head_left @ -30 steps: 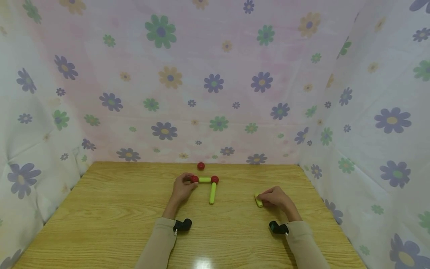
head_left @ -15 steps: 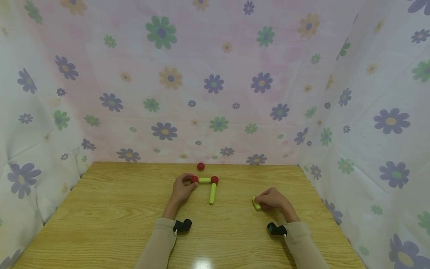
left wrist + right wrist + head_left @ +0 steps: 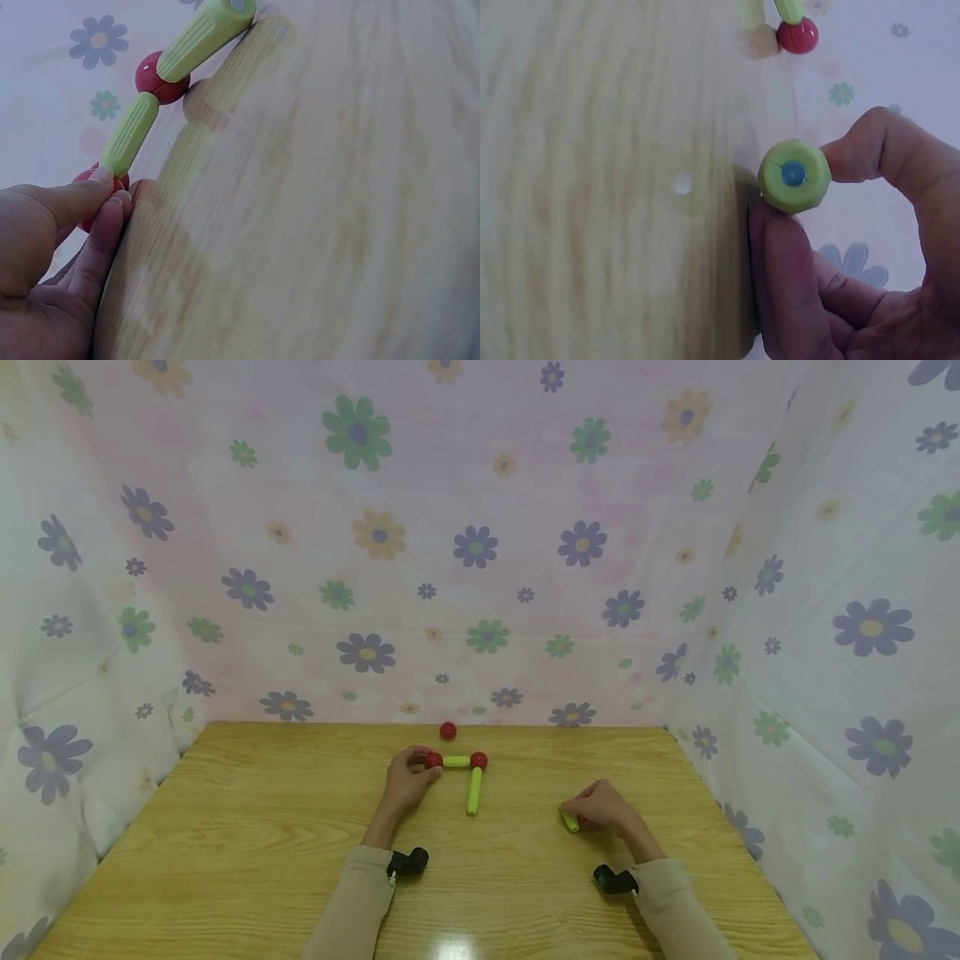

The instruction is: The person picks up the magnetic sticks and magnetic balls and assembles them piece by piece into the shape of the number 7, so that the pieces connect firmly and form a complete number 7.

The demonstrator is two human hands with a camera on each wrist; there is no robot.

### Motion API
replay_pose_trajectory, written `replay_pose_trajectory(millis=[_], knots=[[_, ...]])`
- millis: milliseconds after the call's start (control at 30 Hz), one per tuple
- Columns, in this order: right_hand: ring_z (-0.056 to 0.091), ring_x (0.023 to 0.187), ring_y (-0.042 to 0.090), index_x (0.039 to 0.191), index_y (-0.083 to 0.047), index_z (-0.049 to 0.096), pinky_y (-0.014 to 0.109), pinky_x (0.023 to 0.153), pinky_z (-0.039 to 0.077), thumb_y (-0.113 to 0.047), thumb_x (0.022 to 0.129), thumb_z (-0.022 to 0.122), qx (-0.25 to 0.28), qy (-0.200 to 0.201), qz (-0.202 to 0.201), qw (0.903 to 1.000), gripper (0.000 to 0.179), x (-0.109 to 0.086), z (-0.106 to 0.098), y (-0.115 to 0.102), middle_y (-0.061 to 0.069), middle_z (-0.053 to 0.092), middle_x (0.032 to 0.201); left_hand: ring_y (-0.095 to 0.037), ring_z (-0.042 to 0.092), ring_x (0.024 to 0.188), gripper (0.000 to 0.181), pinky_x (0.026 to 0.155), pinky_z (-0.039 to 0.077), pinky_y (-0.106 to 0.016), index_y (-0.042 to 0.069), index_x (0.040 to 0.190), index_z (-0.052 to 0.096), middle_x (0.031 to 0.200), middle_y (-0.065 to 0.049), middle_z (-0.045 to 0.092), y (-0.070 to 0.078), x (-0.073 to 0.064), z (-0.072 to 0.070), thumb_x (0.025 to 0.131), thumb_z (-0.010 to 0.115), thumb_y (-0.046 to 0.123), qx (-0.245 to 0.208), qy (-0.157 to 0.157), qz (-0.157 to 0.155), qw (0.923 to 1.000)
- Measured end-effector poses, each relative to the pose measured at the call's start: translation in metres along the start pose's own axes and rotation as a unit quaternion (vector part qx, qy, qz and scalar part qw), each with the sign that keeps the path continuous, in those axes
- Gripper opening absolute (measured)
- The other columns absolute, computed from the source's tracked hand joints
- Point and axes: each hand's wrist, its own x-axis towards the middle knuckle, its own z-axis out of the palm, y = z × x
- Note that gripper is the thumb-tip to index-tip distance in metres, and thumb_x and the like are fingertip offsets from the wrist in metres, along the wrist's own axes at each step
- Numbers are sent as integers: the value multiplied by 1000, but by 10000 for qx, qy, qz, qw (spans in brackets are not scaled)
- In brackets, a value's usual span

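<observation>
On the wooden table my left hand [image 3: 407, 783] pinches a red ball [image 3: 434, 762] between thumb and fingers. A yellow-green rod [image 3: 457, 762] joins that ball to a second red ball [image 3: 478, 762]. From this corner another yellow-green rod [image 3: 473, 792] runs toward me, so the pieces form an angle. Off to the right, my right hand [image 3: 603, 808] pinches a separate yellow-green rod [image 3: 570, 819]. The right wrist view shows this rod's end [image 3: 776, 191] face-on, with a bluish disc at its centre. In the left wrist view, fingers partly cover the left ball.
A loose red ball [image 3: 447, 731] lies near the back edge, behind the joined pieces. Flower-print cloth [image 3: 480, 610] hangs behind and along both sides of the table [image 3: 247, 852]. Each wrist carries a black camera, such as the left wrist camera [image 3: 408, 862].
My right hand, with the rod in it, has moved slightly left and nearer to me. My left hand and the joined pieces have stayed in place.
</observation>
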Motion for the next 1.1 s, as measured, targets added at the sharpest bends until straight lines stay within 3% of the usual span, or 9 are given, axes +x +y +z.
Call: replay_pose_trajectory(millis=[67, 300, 467, 567, 633, 733, 833, 933, 1100], knots=[[53, 50, 12, 64, -3, 70, 26, 56, 53, -16, 85, 76, -117, 78, -12, 9999, 25, -2, 4, -3, 0, 61, 55, -35, 69, 100, 33, 85, 59, -40, -4, 124, 65, 117, -26, 68, 0, 0, 0, 94, 75, 2, 22, -3, -18, 10000], [49, 49, 13, 60, -11, 68, 27, 51, 43, -21, 84, 78, -796, 338, -252, 9959, 28, -11, 18, -11, -3, 56, 52, -34, 69, 99, 33, 84, 59, -41, -4, 125, 64, 117, -26, 68, 0, -1, -2, 94, 75, 3, 73, -28, -39, 10000], [34, 46, 9, 53, -20, 48, 23, 49, 33, -20, 83, 75, -685, -11, -573, 9960, 41, -16, 28, -17, -10, 37, 47, -35, 69, 100, 33, 85, 59, -42, -4, 124, 65, 116, -26, 69, 1, -1, -2, 93, 75, 1, 44, 32, -62, 10000], [32, 47, 9, 55, -18, 46, 24, 50, 32, -18, 87, 73, -520, -221, -704, 9959, 42, -19, 36, -23, -9, 35, 49, -35, 69, 100, 33, 85, 60, -41, -5, 124, 65, 116, -27, 69, 0, 0, -1, 93, 75, 1, 42, 27, -11, 10000], [39, 50, 10, 63, -12, 57, 25, 51, 38, -17, 90, 73, -348, -218, -694, 9967, 32, -23, 42, -26, -6, 45, 55, -34, 70, 99, 32, 84, 60, -39, -5, 124, 65, 116, -26, 69, -1, 1, 0, 94, 75, 2, 51, 5, 3, 10000], [55, 63, 12, 87, 3, 69, 28, 58, 51, -14, 92, 71, -6, -73, -596, 9982, 18, -28, 51, -30, 5, 64, 76, -33, 69, 98, 33, 83, 59, -38, -4, 124, 65, 117, -26, 69, -1, 1, 1, 94, 75, 3, 63, -5, -12, 10000], [65, 81, 16, 112, 14, 67, 31, 70, 59, -9, 94, 67, 402, -58, -557, 9976, 29, -33, 59, -33, 18, 70, 101, -34, 69, 99, 32, 84, 59, -41, -4, 124, 65, 117, -26, 68, 0, 0, 1, 94, 75, 2, 71, 11, -32, 10000], [68, 87, 17, 116, 18, 62, 32, 75, 61, -5, 95, 62, 771, -431, -587, 9944, 31, -36, 65, -36, 22, 69, 106, -34, 69, 100, 32, 85, 59, -43, -4, 124, 65, 118, -26, 68, 0, -1, 1, 94, 75, 3, 92, 33, -50, 9999], [69, 84, 15, 118, 17, 61, 33, 77, 63, -7, 96, 61, 1157, -1239, -539, 9841, 32, -39, 74, -42, 16, 69, 102, -33, 69, 100, 33, 84, 59, -42, -2, 124, 65, 117, -24, 69, 1, 0, 1, 94, 75, 4, 138, 71, -75, 9999]])
